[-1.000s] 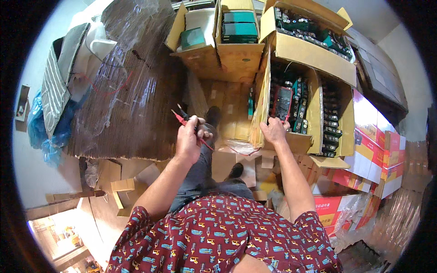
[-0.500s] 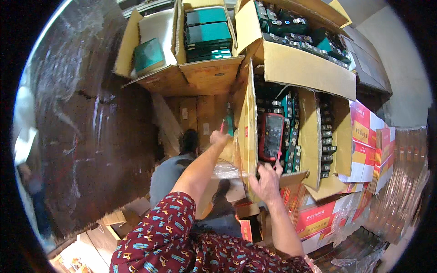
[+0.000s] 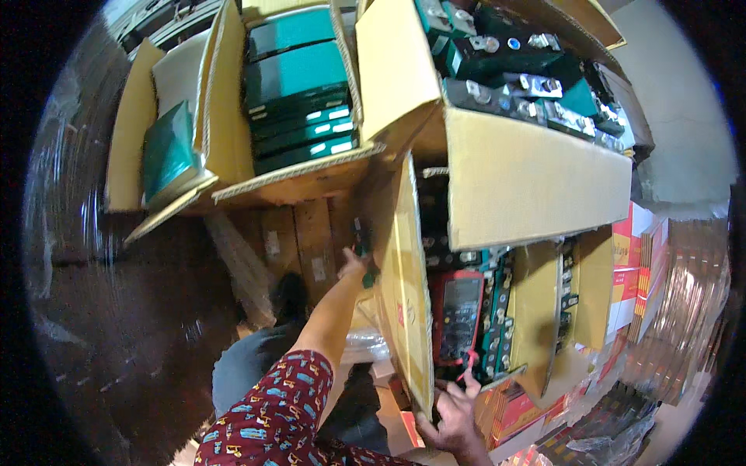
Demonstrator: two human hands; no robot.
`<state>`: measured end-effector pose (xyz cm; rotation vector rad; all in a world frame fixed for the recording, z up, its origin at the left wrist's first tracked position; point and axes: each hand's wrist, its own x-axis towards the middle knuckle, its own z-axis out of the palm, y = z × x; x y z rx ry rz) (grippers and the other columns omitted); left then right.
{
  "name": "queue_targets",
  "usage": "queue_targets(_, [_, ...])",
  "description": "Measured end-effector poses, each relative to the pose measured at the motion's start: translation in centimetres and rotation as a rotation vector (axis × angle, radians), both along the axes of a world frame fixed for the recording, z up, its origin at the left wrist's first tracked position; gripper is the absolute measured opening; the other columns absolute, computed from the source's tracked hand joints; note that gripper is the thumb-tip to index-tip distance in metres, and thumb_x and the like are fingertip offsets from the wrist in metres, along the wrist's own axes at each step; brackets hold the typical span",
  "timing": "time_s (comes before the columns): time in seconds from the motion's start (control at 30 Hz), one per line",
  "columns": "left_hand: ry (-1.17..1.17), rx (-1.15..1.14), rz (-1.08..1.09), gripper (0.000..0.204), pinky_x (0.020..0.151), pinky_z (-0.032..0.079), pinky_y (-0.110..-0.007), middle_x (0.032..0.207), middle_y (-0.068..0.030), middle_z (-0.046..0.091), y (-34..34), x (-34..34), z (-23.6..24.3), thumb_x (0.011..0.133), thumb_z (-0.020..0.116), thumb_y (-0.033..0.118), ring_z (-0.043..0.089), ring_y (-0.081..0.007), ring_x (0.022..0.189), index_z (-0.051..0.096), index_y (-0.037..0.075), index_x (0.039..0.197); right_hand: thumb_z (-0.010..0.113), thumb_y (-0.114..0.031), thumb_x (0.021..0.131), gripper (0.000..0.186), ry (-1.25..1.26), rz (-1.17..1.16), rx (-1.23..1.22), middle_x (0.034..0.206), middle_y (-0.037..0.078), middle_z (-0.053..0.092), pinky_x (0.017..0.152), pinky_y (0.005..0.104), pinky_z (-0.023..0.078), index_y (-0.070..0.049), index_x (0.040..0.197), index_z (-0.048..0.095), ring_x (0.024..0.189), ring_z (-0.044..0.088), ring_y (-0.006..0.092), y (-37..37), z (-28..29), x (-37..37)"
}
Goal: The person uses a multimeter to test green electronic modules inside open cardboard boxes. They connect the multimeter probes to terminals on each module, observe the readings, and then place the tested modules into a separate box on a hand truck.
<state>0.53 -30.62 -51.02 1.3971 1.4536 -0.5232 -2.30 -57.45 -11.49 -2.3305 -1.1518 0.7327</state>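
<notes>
My left hand (image 3: 350,262) reaches down into the gap beside a dark green slim battery (image 3: 366,272), fingers drawn together; what they hold is unclear. My right hand (image 3: 451,415) grips the near rim of an open battery carton (image 3: 400,299), a finger raised to red leads at the multimeter's lower end. The red and black multimeter (image 3: 458,311) lies on the green batteries (image 3: 491,342) in that carton.
Open cartons with stacked green batteries (image 3: 295,70) stand ahead, beside a carton (image 3: 528,179) of batteries with terminals up. Plastic-wrapped brown material (image 3: 101,311) is at left. Red and white flattened cartons (image 3: 629,279) and a grey wall (image 3: 676,116) are at right.
My left hand, earlier holding up probes, has moved forward and down into the gap by the slim battery. The view has shifted closer to the cartons; my right hand stays at the carton's rim.
</notes>
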Motion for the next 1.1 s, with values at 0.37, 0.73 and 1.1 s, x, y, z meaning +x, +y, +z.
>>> queue_targets(0.37, [0.037,0.17,-0.344,0.059,0.088,0.055,-0.049,0.108,-0.0177,0.072,5.4,-6.3,-0.4,0.081,0.077,0.044,0.07,-0.0375,0.101,0.062,0.011,0.128,0.074,-0.028,0.08,0.041,0.061,0.057,0.111,0.102,0.014,0.074,0.112,0.0556,0.024,-0.007,0.115,0.073,0.096,0.068,0.0309,1.7,0.1,1.6])
queue_targets(0.73, [-0.304,0.318,-0.229,0.036,0.072,0.054,-0.05,0.08,-0.0213,0.068,5.9,-14.0,30.8,0.078,0.083,0.032,0.068,-0.0428,0.081,0.063,0.005,0.092,0.061,-0.031,0.089,0.039,0.056,0.223,-0.001,0.113,0.019,0.072,0.096,0.0587,0.039,-0.009,0.12,0.071,0.102,0.066,0.0394,2.6,1.7,2.7])
queue_targets(1.1, [-0.608,0.232,-0.243,0.034,0.078,0.055,-0.032,0.089,-0.0104,0.073,14.6,-15.4,51.0,0.081,0.084,0.012,0.064,-0.0114,0.083,0.07,-0.001,0.108,0.061,-0.028,0.091,0.026,-0.012,0.3,-0.23,0.091,0.017,0.071,0.093,0.0509,0.035,-0.004,0.094,0.071,0.096,0.066,0.0322,-2.0,-4.5,1.5])
